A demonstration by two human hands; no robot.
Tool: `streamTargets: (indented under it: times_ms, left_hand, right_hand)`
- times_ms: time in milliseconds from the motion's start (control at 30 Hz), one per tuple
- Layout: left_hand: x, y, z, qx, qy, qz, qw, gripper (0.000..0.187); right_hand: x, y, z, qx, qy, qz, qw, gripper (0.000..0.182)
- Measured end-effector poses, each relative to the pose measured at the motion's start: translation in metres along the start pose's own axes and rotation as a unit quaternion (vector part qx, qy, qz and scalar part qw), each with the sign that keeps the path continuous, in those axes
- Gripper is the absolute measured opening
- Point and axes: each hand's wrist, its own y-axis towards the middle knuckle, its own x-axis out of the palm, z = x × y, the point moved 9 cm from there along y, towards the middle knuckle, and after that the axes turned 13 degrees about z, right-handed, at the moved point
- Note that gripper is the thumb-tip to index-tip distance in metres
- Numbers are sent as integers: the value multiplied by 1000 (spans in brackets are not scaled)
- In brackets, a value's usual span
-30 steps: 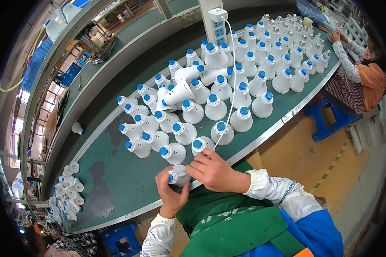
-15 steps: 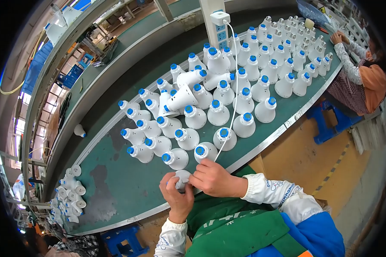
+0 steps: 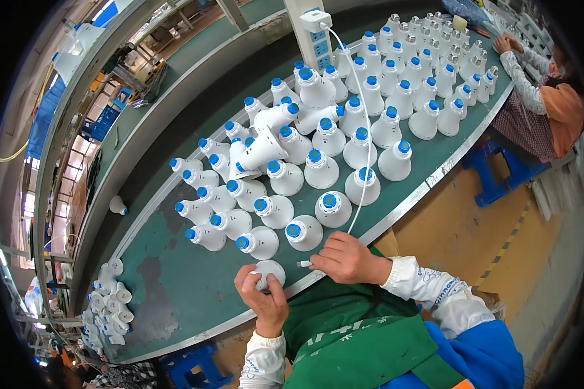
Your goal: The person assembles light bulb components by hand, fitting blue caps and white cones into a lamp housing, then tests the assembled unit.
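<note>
My left hand (image 3: 266,303) is closed around a white cone-shaped lamp housing (image 3: 268,270) at the belt's near edge. Its round, wide end faces up toward me; the fingers hide part of it. Just to the right, my right hand (image 3: 350,260) pinches the end of a white USB cable (image 3: 370,146), its metal plug (image 3: 303,264) pointing left, apart from the housing. The cable runs up to a white charger (image 3: 315,21) on the socket post. Beyond my hands stand many similar white housings with blue caps, the nearest being one housing (image 3: 304,232).
The green belt (image 3: 194,285) has a metal edge (image 3: 396,211). Some housings lie tipped on others, like this one (image 3: 261,150). A pile of white housings (image 3: 107,301) lies at far left. A co-worker (image 3: 542,107) sits at the right, near a blue stool (image 3: 499,175).
My right hand has moved right with the cable plug, away from the housing. My left hand keeps its hold, and the housing has shifted slightly left. The view has shifted a little.
</note>
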Motion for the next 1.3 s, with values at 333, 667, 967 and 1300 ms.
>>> streamTargets:
  times_ms: [333,667,967,1300]
  left_hand:
    - [2,-3,0,1,19,6,1000,40]
    - [2,-5,-2,29,13,-34,999,48]
    - [2,-7,-6,30,32,-19,999,49]
    - [2,-6,-6,18,16,-22,999,48]
  right_hand:
    - [2,-3,1,-11,-20,20,1000,14]
    - [3,-4,1,-11,-26,19,999,13]
    - [6,-8,2,-9,-31,-10,999,19]
    - [5,-6,1,-16,-41,-6,999,19]
